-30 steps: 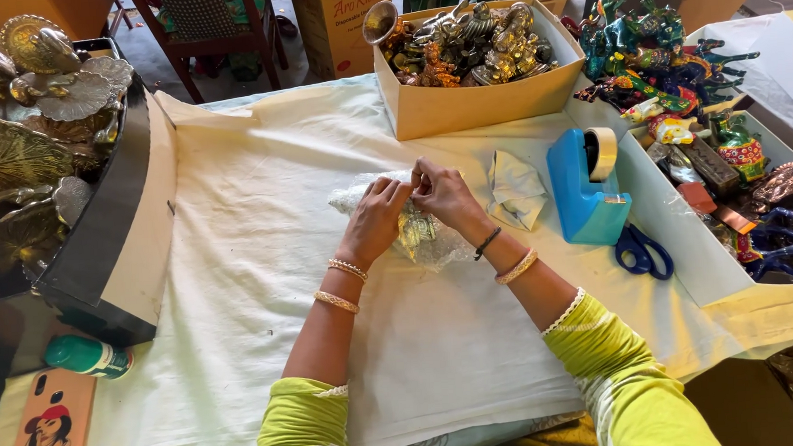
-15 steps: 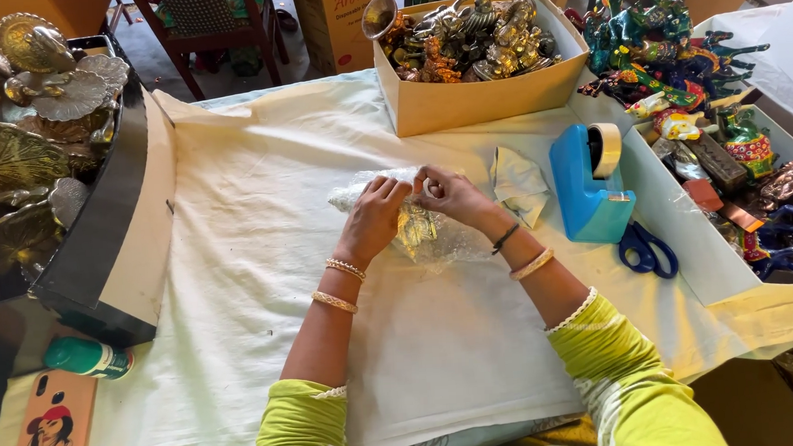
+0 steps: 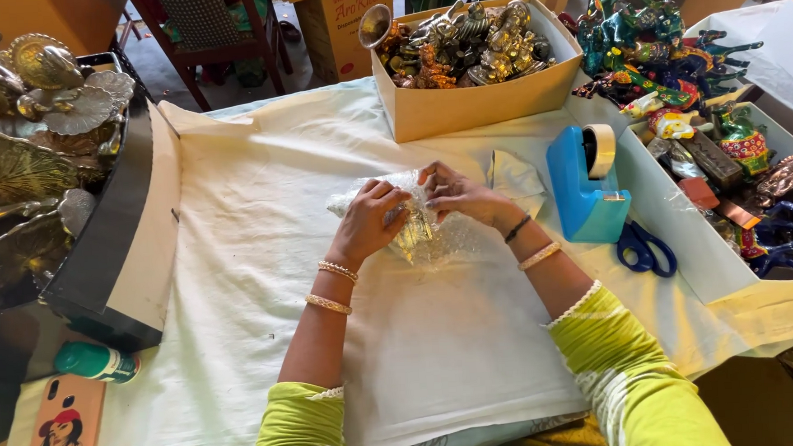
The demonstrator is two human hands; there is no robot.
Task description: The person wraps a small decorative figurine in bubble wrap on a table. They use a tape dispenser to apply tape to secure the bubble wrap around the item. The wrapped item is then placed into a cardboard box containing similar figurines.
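- The table [image 3: 263, 257] was draped in pale cloth, crowded at its edges.
- At its centre lay a small brass figure in bubble wrap [image 3: 415, 231]; the left hand [image 3: 371, 220] pressed closed on it, the right hand [image 3: 458, 194] pinching a wrap edge.
- Just right stood a blue tape dispenser [image 3: 583, 191] and scissors [image 3: 644, 251]; behind, a box of brass pieces [image 3: 476, 101].
- Risk, judged: a loosened pinch could let the wrap spring open and expose the figure.

Lime-green sleeves with white lace trim; gold bangles on both wrists, plus a black band on the right wrist.
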